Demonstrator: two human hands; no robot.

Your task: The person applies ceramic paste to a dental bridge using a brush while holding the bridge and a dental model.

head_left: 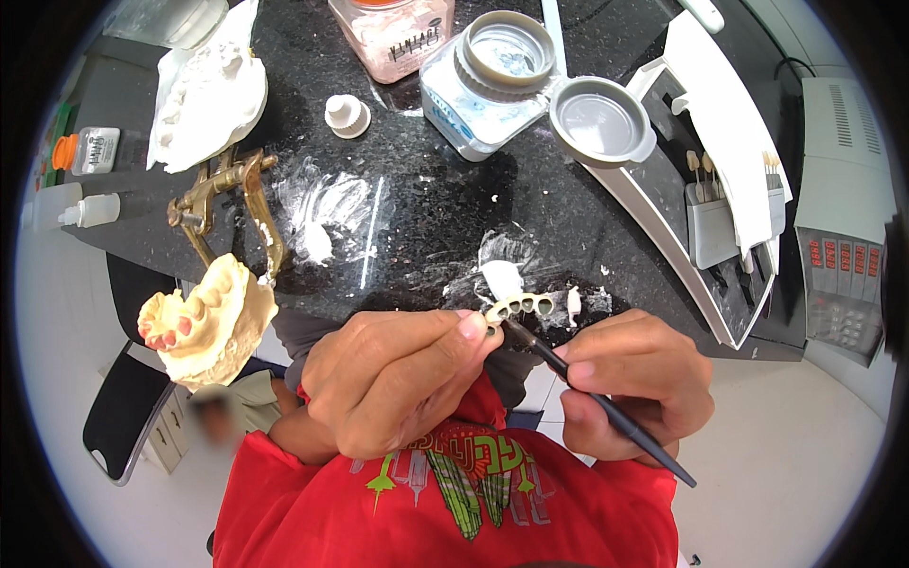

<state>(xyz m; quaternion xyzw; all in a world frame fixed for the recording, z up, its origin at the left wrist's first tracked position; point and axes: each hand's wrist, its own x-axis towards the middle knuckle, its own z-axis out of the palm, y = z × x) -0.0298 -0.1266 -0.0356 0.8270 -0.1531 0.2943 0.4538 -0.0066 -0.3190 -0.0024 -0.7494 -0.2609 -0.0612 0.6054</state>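
Observation:
My left hand (398, 379) pinches one end of a dental bridge (530, 304) between thumb and fingertips. Its several hollow crowns face me, pale at the rims and dark inside. In a pen grip, my right hand (649, 379) holds a slim black brush (630, 426), its tip against the bridge near my left fingertips. Just beyond the bridge lies a small white powder heap (501, 276) on the dark counter. A little white piece (574, 305) rests to the right of the bridge.
On the left, a yellowish plaster teeth model (213, 322) sits by a brass articulator (227, 194). Farther back are a white plaster cast (213, 95), a small dropper bottle (347, 115), a pink powder jar (393, 38) and an open-lidded jar (488, 90). A white curved stand (724, 142) occupies the right.

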